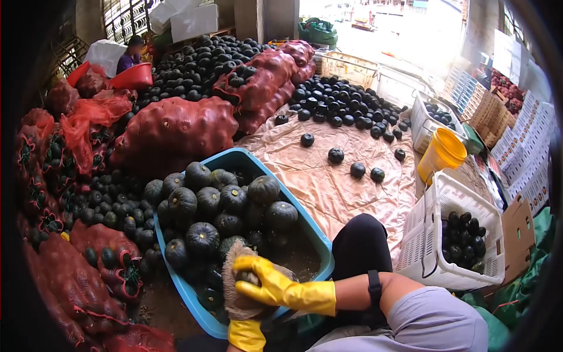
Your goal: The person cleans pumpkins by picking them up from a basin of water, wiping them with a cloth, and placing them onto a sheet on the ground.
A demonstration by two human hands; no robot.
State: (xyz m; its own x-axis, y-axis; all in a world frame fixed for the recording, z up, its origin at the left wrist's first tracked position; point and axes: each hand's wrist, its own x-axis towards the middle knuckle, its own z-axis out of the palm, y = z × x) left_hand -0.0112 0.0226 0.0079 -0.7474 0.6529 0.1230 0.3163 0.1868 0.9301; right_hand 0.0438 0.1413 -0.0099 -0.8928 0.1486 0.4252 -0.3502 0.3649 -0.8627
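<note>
Over the near end of a blue tub [311, 234], both my hands are in yellow rubber gloves. My right hand [275, 287] is closed round a small dark green pumpkin [249, 277], its fingers curled over the top. A brown cloth [237, 302] wraps the pumpkin's left and lower side. My left hand [246, 334] comes up from below into this cloth; only the glove's cuff shows, and its fingers are hidden behind the fabric. Many dark green pumpkins [202, 237] are heaped in the tub, some lying in murky water.
Red mesh sacks [176, 129] are piled left and behind. Loose pumpkins [336, 155] lie on a pinkish sheet [281, 146]. To the right stand a white crate [419, 234] holding dark pumpkins and a yellow bucket [441, 154]. Another person [130, 56] sits at the back left.
</note>
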